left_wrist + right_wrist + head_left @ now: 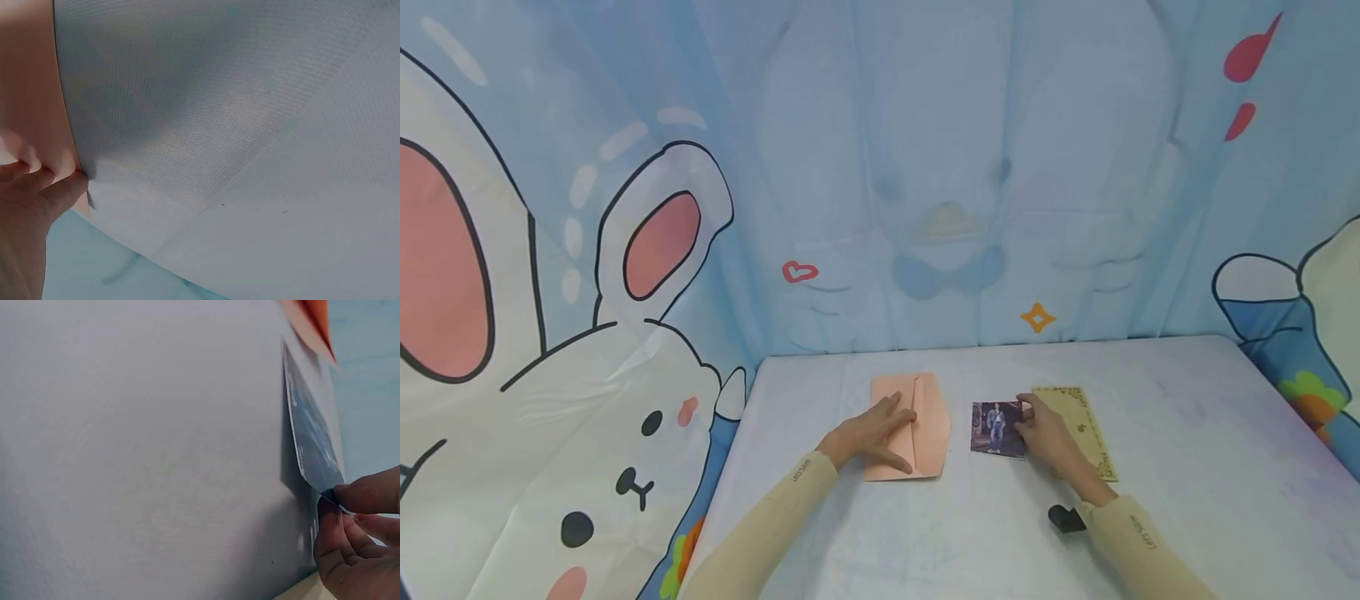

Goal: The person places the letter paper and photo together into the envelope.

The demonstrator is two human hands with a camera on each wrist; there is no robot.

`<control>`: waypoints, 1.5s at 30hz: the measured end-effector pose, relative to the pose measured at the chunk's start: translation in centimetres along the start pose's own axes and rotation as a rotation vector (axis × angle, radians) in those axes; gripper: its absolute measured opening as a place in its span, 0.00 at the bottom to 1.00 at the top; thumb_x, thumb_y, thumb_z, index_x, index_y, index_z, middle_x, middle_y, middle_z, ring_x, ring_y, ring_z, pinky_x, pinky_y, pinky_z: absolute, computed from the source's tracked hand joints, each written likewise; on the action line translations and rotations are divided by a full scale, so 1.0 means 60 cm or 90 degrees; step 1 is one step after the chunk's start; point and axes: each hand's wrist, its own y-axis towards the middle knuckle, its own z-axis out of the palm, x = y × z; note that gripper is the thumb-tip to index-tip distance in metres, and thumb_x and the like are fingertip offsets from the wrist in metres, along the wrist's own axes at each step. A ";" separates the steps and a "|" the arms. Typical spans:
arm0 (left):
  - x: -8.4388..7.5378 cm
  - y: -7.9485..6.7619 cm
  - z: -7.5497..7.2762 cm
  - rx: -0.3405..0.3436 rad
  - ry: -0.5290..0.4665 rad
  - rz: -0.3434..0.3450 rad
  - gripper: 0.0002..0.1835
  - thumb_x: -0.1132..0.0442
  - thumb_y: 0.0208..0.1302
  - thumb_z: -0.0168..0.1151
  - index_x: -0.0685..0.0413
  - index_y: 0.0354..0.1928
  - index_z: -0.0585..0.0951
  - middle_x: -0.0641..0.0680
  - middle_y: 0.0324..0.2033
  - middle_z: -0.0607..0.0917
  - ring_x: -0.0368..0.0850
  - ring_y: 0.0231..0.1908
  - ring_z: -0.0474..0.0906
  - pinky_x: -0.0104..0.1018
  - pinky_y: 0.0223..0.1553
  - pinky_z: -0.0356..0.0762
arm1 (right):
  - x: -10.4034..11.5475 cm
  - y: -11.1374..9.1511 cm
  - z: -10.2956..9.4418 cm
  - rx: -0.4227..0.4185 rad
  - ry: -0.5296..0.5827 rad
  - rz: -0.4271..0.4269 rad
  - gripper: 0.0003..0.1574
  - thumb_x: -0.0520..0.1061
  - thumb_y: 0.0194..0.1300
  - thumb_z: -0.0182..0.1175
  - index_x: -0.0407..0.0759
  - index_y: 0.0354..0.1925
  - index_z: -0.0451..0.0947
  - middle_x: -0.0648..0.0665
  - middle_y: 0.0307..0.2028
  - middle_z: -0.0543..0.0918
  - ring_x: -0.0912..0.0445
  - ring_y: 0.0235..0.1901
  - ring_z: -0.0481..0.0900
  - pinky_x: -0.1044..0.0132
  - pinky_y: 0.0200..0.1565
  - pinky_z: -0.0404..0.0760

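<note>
A peach-pink envelope point(934, 421) lies on the table with its pointed flap turned to the right. My left hand point(874, 432) rests on it, fingers spread; in the left wrist view the fingertips sit at the envelope point(31, 81) near its edge. To the right, my right hand point(1051, 440) pinches the right edge of a photo point(991, 433) of a standing person. The right wrist view shows the photo point(309, 431) tilted between thumb and fingers, its shadow on the table beside it. Partly behind the right hand lies a yellow card point(1078, 417) with a patterned border.
A white cloth covers the table point(970, 533). Beside the right sleeve is a small black object point(1065, 518), partly covered by the cuff. A blue curtain point(955, 167) with cartoon prints hangs behind the table's far edge, and a printed rabbit point(602, 450) fills the left side.
</note>
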 end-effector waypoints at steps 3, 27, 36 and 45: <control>0.001 0.000 0.001 -0.002 -0.001 -0.001 0.49 0.24 0.50 0.66 0.29 0.72 0.60 0.58 0.81 0.45 0.57 0.80 0.45 0.57 0.69 0.67 | -0.002 0.001 -0.007 0.004 0.026 0.028 0.31 0.32 0.67 0.56 0.25 0.66 0.64 0.25 0.45 0.81 0.38 0.44 0.83 0.48 0.44 0.83; 0.004 -0.001 0.007 -0.010 0.009 0.000 0.50 0.25 0.50 0.67 0.31 0.73 0.60 0.59 0.80 0.45 0.59 0.79 0.46 0.58 0.69 0.67 | 0.031 0.024 -0.004 0.071 0.076 0.013 0.31 0.33 0.69 0.57 0.26 0.68 0.64 0.26 0.47 0.81 0.41 0.45 0.83 0.58 0.40 0.82; 0.005 -0.001 0.004 -0.013 0.011 0.009 0.50 0.26 0.50 0.68 0.31 0.73 0.60 0.61 0.80 0.45 0.61 0.79 0.46 0.56 0.70 0.66 | 0.049 0.033 0.012 0.084 0.101 0.013 0.32 0.33 0.68 0.58 0.26 0.68 0.65 0.28 0.45 0.82 0.44 0.43 0.82 0.63 0.38 0.81; 0.004 0.000 0.003 -0.012 0.012 0.011 0.50 0.26 0.51 0.67 0.32 0.74 0.60 0.61 0.80 0.45 0.62 0.79 0.46 0.57 0.70 0.65 | 0.064 0.038 0.030 0.099 0.120 0.014 0.32 0.32 0.68 0.58 0.26 0.68 0.65 0.30 0.45 0.82 0.48 0.40 0.81 0.64 0.37 0.80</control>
